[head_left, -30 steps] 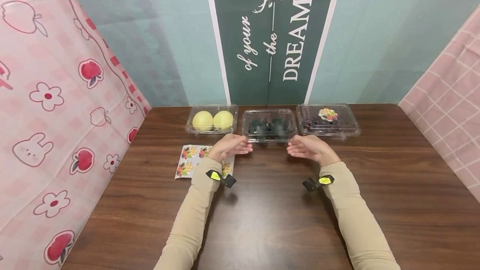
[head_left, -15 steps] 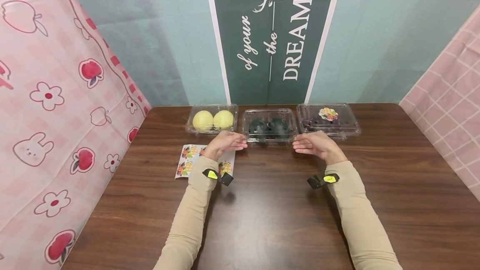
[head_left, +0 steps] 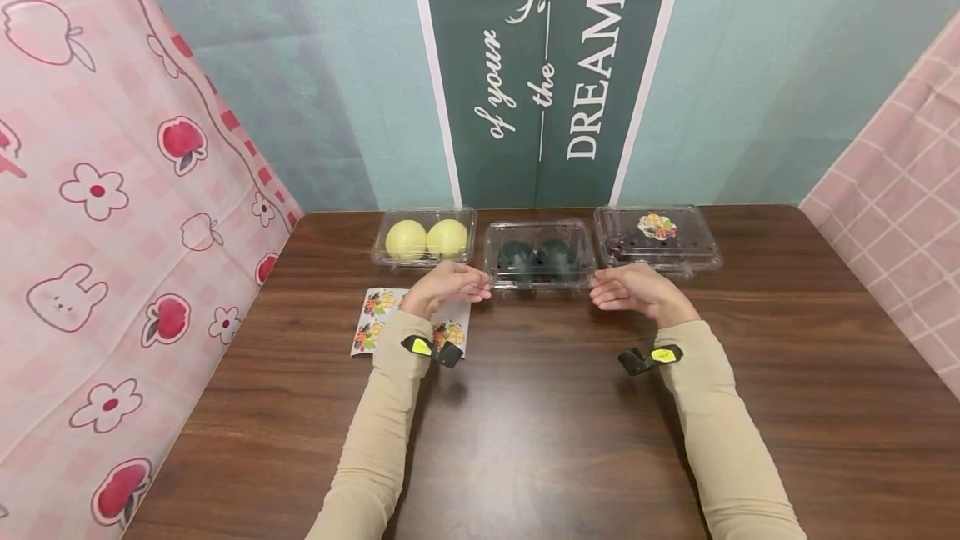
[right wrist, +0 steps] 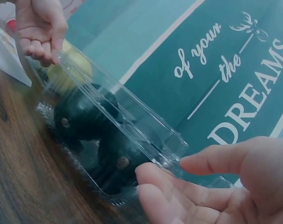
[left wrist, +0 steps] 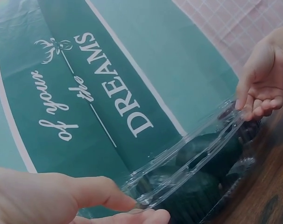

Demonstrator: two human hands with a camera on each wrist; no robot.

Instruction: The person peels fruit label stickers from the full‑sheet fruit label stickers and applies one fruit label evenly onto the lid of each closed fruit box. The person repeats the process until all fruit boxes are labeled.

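Observation:
A clear plastic clamshell box (head_left: 538,232) with two dark green round fruits (head_left: 557,257) stands at the middle back of the table. My left hand (head_left: 447,283) pinches its front left corner between thumb and fingers. At the front right corner, my right hand (head_left: 633,288) holds the rim in the same way. In the right wrist view, the clear upper rim (right wrist: 109,109) stretches between both hands, above a crinkled lower edge (right wrist: 85,172). Pale stem ends show on the dark fruits there. How far the lid is raised, I cannot tell.
To the left stands a clear box with two yellow fruits (head_left: 447,237). On the right, another box holds dark purple fruit (head_left: 630,248) and bears a fruit sticker (head_left: 657,227) on its lid. A sticker sheet (head_left: 367,332) lies partly under my left forearm. A curtain (head_left: 337,107) hangs behind.
Both hands have moved slightly outward, away from each other, along the box's front toward its corners. The dark fruits show a little more clearly. The other boxes stay put.

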